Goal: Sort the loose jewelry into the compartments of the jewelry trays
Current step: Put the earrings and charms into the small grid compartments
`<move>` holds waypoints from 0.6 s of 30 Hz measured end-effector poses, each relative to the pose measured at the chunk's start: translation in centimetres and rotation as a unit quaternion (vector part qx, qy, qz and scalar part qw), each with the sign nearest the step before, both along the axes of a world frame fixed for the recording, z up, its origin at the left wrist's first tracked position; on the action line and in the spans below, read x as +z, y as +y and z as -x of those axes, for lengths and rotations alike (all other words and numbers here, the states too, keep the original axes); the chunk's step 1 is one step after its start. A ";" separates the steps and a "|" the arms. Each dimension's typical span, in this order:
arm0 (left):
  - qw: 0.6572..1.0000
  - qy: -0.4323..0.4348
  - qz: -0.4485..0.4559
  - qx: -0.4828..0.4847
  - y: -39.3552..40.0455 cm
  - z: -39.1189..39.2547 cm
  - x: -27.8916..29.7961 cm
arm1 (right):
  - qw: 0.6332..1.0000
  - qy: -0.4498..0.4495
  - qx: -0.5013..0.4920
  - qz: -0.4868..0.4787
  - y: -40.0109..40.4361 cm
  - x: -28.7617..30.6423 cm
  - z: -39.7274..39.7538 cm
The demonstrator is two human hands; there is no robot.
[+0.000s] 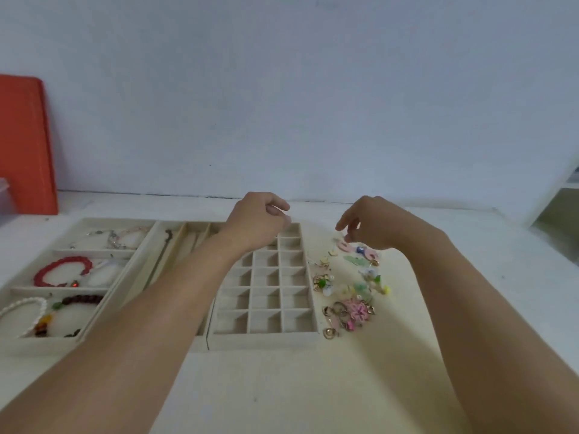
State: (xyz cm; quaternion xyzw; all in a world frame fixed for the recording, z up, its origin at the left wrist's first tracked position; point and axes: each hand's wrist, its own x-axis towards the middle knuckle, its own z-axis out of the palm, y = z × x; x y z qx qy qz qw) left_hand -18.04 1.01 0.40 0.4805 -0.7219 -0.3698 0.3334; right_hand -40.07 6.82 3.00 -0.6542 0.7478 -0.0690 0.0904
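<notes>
Head view: right hand [372,222], fingers loosely curled and holding nothing, hovers just above the pile's [351,286] far end; left hand [260,219], curled, whether empty unclear, over the grid tray [266,336].

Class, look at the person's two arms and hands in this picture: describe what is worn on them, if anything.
Both forearms are bare as far as the picture shows: no sleeves come into view. The left hand and right hand wear no gloves, and no watch or bracelet shows at either wrist. No ring can be made out on the visible fingers, though they are small and slightly blurred.

Two bare forearms, sleeveless and unadorned, hands [260,219] ringless.
</notes>
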 end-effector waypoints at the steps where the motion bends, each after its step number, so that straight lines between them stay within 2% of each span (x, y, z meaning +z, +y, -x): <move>1: 1.000 0.000 -0.001 -0.006 0.0 0.5 0.1 | 1.000 0.005 -0.004 -0.023 0.0 -0.4 0.5; 10: 0.999 -0.032 0.007 -0.040 0.3 3.7 0.1 | 0.999 0.029 -0.042 -0.018 -1.4 -2.6 1.5; 18: 0.995 -0.080 0.014 -0.057 0.3 3.9 -1.1 | 0.998 0.057 -0.032 -0.001 -1.7 -3.9 0.6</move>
